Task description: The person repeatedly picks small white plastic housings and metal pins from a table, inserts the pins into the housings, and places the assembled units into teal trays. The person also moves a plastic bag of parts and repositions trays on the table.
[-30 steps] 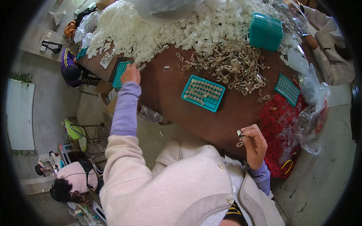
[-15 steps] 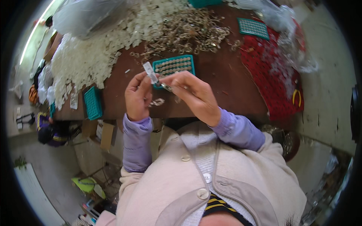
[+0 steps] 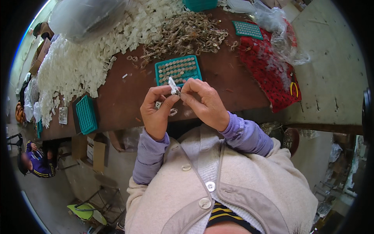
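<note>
My left hand [image 3: 156, 112] and my right hand [image 3: 205, 102] meet over the near edge of the brown table, their fingertips pinched together. A small white tag or packet [image 3: 172, 83] stands up from between the left thumb and fingers. Where the fingertips join there is a small metallic bit, too small to make out. A loop of thin brownish cord or chain [image 3: 173, 112] hangs by the left hand, and a small pale square piece [image 3: 157, 105] shows between its fingers. Just beyond lies a teal tray [image 3: 157, 74] with rows of round discs.
A tangled heap of brownish coils [image 3: 185, 35] lies at the far middle. White tags [image 3: 78, 66] are heaped at the left, near another teal tray [image 3: 86, 115]. Red cloth [image 3: 259, 70] at the right bears yellow-handled pliers [image 3: 293, 89]. Another person [image 3: 39, 162] is at the far left.
My hands have come closer together, the left moving right and slightly down. The right fingertips now meet the left ones at the base of the white tag. The view has shifted a little.
</note>
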`<action>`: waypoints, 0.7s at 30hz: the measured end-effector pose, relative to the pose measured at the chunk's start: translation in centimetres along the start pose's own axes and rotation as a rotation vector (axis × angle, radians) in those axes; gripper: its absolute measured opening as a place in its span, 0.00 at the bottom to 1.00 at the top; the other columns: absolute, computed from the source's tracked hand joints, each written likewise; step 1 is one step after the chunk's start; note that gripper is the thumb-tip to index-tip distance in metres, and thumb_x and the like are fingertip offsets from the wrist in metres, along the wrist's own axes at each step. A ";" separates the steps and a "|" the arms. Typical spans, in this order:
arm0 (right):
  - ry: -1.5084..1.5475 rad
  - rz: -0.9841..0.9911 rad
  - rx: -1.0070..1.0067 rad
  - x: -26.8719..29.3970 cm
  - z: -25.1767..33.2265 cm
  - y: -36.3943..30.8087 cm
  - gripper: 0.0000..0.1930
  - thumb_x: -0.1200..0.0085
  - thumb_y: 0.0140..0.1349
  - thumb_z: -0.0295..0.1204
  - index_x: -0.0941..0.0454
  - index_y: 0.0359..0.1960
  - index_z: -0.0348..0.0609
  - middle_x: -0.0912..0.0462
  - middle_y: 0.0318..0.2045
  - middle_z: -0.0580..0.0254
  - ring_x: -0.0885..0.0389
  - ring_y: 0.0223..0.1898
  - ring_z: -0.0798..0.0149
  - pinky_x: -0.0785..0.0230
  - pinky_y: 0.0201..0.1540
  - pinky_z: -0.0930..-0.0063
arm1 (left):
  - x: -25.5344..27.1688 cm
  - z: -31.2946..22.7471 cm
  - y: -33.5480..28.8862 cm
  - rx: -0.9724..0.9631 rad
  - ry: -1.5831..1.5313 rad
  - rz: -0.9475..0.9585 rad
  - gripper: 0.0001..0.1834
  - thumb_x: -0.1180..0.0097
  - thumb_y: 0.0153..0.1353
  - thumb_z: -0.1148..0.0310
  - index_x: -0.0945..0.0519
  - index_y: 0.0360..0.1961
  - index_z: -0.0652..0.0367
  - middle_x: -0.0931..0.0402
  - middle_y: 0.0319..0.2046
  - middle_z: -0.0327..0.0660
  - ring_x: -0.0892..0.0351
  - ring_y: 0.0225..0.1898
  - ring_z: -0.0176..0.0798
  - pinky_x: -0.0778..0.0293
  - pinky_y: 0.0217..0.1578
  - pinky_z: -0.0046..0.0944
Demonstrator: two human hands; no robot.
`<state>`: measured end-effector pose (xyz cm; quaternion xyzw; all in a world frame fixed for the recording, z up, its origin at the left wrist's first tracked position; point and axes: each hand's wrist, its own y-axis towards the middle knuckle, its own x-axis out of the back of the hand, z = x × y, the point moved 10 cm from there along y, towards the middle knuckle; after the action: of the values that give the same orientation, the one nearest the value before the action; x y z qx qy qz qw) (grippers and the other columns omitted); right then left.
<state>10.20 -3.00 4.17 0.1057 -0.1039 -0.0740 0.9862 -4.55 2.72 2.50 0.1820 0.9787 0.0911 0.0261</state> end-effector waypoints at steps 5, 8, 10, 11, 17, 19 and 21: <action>-0.216 0.238 0.148 -0.5 2.2 0.1 0.05 0.42 0.63 0.20 0.25 0.35 0.41 0.20 0.30 0.55 0.20 0.35 0.47 0.31 0.42 0.59 | -0.7 -0.8 0.6 -0.010 0.166 0.249 0.12 0.26 0.59 0.78 0.16 0.43 0.62 0.19 0.33 0.32 0.25 0.32 0.25 0.27 0.33 0.29; -0.389 0.294 0.275 -0.2 3.6 -0.1 0.05 0.41 0.62 0.20 0.25 0.36 0.42 0.20 0.29 0.57 0.20 0.36 0.47 0.31 0.46 0.56 | -1.4 -1.8 0.4 -0.059 0.320 0.300 0.11 0.27 0.60 0.79 0.16 0.42 0.62 0.19 0.32 0.32 0.23 0.34 0.25 0.25 0.35 0.30; -0.458 0.212 0.346 0.9 4.2 -0.1 0.06 0.40 0.60 0.19 0.24 0.35 0.42 0.22 0.28 0.58 0.21 0.35 0.49 0.31 0.48 0.57 | -2.0 -1.9 0.0 -0.051 0.366 0.266 0.10 0.28 0.62 0.78 0.16 0.43 0.62 0.18 0.32 0.33 0.21 0.35 0.26 0.24 0.37 0.30; -0.497 0.175 0.387 1.3 4.4 -0.3 0.07 0.40 0.59 0.18 0.23 0.35 0.42 0.23 0.28 0.58 0.21 0.35 0.50 0.31 0.49 0.58 | -2.4 -1.9 -0.1 -0.049 0.389 0.245 0.10 0.29 0.63 0.78 0.16 0.44 0.63 0.17 0.32 0.33 0.20 0.35 0.27 0.24 0.38 0.31; -0.421 -0.043 0.303 3.5 1.9 -0.9 0.08 0.34 0.57 0.19 0.22 0.34 0.42 0.20 0.30 0.58 0.19 0.36 0.52 0.29 0.54 0.58 | -2.7 3.5 -1.2 0.528 -0.378 0.090 0.06 0.37 0.72 0.72 0.18 0.46 0.61 0.11 0.39 0.42 0.33 0.20 0.19 0.37 0.18 0.23; -0.405 -0.085 0.340 3.4 1.8 -1.3 0.08 0.34 0.57 0.20 0.21 0.34 0.43 0.20 0.30 0.60 0.19 0.37 0.53 0.29 0.59 0.56 | -2.8 4.6 -1.5 0.578 -0.449 0.038 0.05 0.37 0.73 0.70 0.18 0.44 0.59 0.11 0.40 0.43 0.41 0.17 0.16 0.48 0.14 0.22; -0.406 -0.132 0.382 3.6 2.1 -1.6 0.08 0.34 0.57 0.21 0.22 0.33 0.43 0.20 0.30 0.61 0.18 0.37 0.55 0.29 0.62 0.54 | -3.3 5.1 -1.6 0.586 -0.523 0.034 0.06 0.37 0.73 0.69 0.18 0.44 0.59 0.12 0.36 0.39 0.39 0.18 0.17 0.46 0.15 0.22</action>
<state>13.06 -5.59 6.49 0.2792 -0.3043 -0.1369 0.9004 -1.61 0.95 -2.74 0.2150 0.9204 -0.2413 0.2200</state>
